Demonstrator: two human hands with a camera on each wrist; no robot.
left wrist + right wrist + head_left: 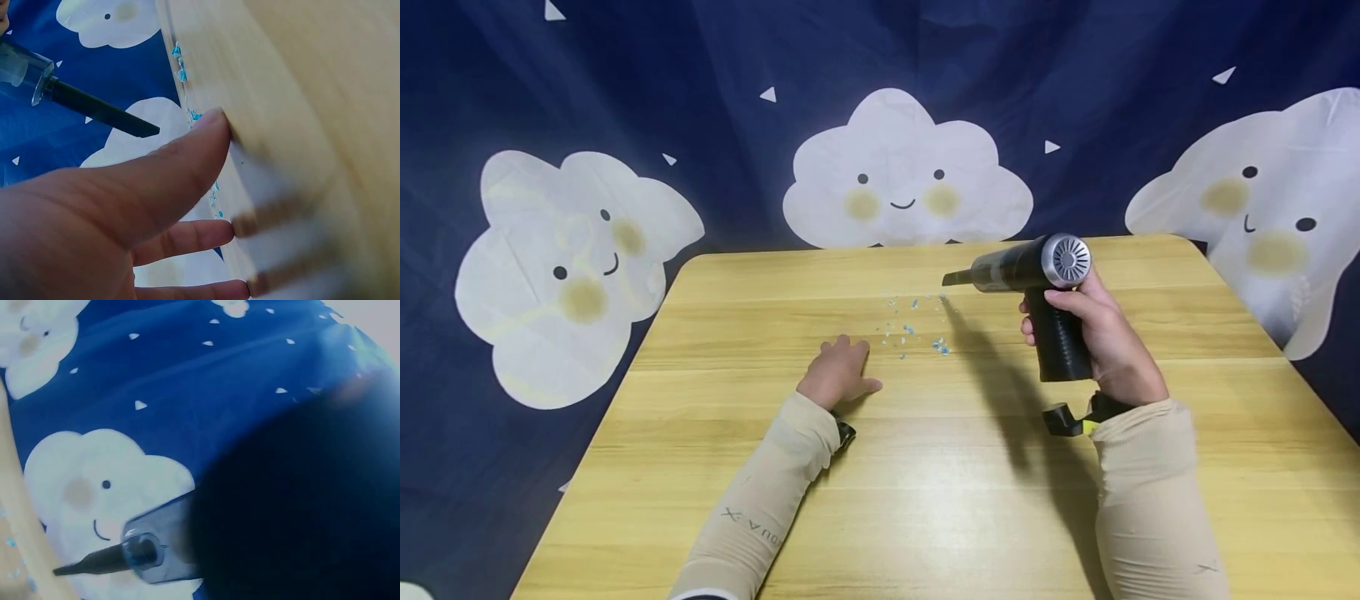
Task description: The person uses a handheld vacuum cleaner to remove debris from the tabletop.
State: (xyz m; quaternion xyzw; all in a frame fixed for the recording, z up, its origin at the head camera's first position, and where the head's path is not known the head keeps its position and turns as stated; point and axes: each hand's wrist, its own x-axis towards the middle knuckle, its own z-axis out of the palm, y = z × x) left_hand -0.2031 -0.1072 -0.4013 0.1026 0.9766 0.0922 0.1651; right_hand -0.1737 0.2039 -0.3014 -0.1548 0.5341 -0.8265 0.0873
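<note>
My right hand grips the handle of a black handheld vacuum with a silver vented end cap. Its clear front section and narrow dark nozzle point left, raised over the table. Small blue and white scraps lie scattered below and left of the nozzle tip. My left hand rests its fingertips on the tabletop just left of the scraps, fingers spread and holding nothing. In the left wrist view the thumb partly hides the scraps. The vacuum's dark body fills much of the right wrist view.
The light wooden table has rounded far corners. Behind it hangs a dark blue cloth printed with smiling white clouds and small triangles. A black strap device sits on the right wrist, another on the left.
</note>
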